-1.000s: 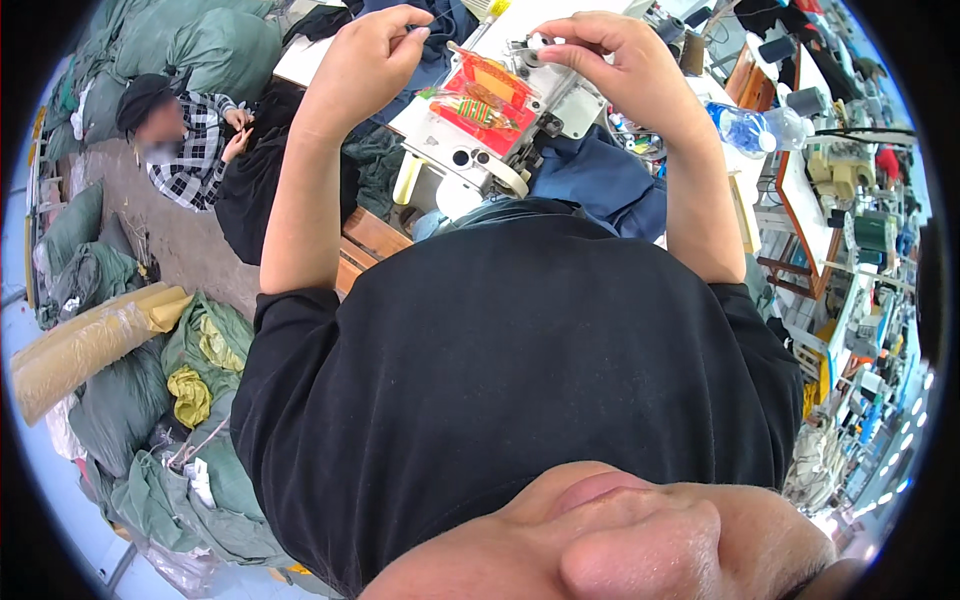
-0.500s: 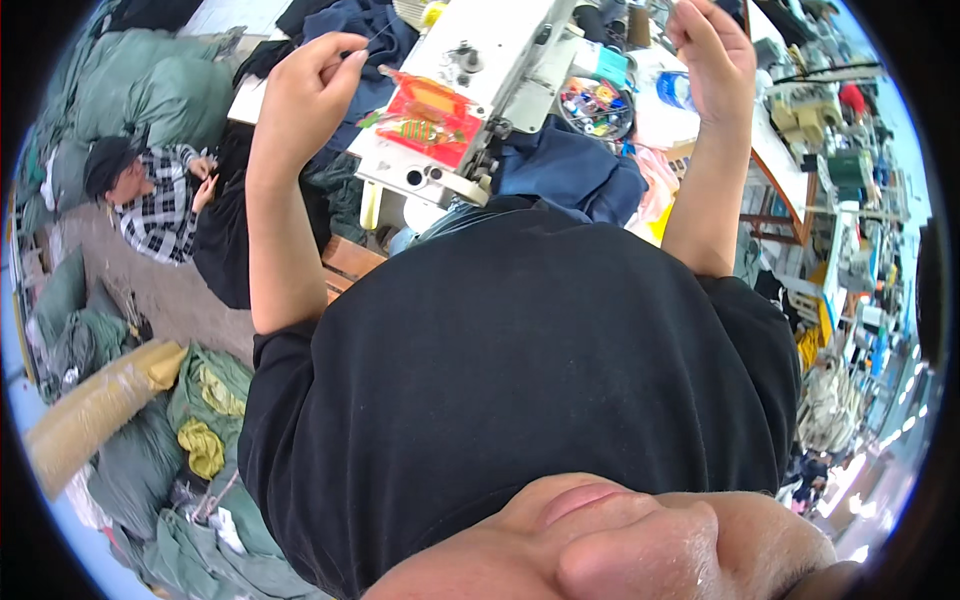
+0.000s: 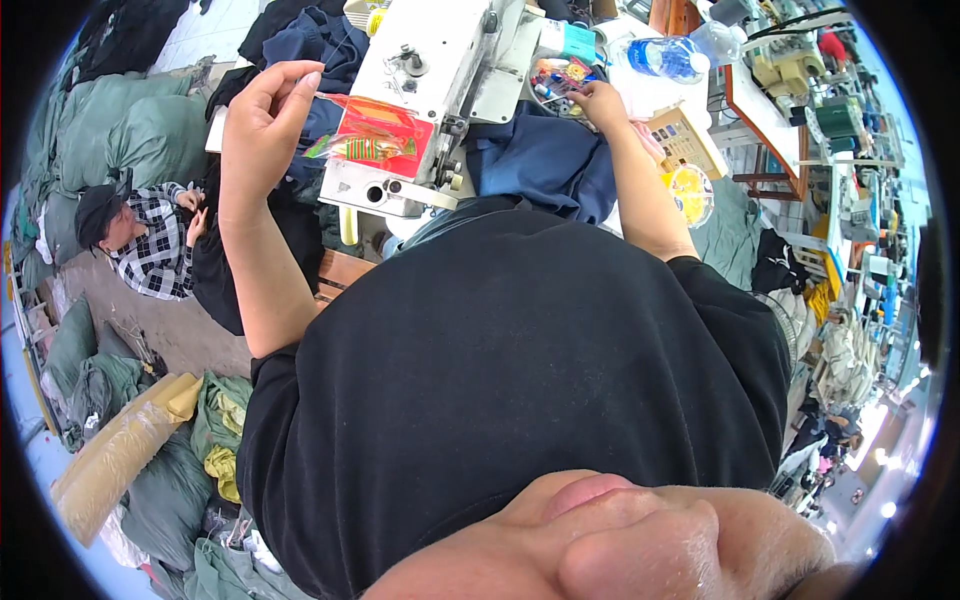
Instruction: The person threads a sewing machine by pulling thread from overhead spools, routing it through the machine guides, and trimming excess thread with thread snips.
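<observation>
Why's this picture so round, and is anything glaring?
In the head view, the fisheye lens leaves dark corners and bends straight edges near the rim; bright lights glare at lower right; the left hand and sewing machine look fairly sharp.

The right hand (image 3: 603, 106) has moved from the sewing machine (image 3: 432, 55) to small colourful items (image 3: 572, 74).

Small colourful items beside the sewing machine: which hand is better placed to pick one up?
Right, most likely: the right hand is at the small colourful items, contact unclear; the left hand is across the sewing machine from them.
</observation>
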Available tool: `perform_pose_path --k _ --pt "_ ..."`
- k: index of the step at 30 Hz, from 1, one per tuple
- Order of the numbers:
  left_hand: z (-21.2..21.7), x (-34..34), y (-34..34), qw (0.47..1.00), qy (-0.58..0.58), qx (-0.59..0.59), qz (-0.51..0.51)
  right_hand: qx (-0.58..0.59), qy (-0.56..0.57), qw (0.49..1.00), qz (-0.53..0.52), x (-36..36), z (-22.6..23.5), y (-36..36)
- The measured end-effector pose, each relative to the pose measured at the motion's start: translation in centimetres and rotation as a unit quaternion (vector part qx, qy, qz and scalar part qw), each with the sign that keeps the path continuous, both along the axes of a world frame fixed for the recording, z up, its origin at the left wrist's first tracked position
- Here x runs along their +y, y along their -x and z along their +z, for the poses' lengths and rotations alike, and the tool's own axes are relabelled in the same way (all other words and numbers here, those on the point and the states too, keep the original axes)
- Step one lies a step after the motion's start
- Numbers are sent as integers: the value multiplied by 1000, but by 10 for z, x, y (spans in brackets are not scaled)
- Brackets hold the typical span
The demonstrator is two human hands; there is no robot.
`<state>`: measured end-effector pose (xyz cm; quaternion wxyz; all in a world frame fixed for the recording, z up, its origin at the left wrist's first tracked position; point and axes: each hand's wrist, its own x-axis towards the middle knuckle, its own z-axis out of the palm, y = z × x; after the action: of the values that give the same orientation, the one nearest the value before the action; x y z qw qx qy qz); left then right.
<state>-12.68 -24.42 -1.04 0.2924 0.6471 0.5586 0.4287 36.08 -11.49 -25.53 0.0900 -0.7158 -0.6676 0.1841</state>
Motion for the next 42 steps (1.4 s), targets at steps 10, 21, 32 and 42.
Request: perform_pose_path --k 10,21,32,42 --pt "0 -4 -3 1000 -15 -16 -11 -176 171 968 49 24 -12 20" --pt "-5 -5 1 1000 -2 8 0 457 84 871 163 -12 162 21" --pt "5 -7 0 992 -7 120 46 272 -305 782 471 -69 307 182" --pt "16 -6 -2 990 -78 116 20 132 -226 827 498 -72 325 209"
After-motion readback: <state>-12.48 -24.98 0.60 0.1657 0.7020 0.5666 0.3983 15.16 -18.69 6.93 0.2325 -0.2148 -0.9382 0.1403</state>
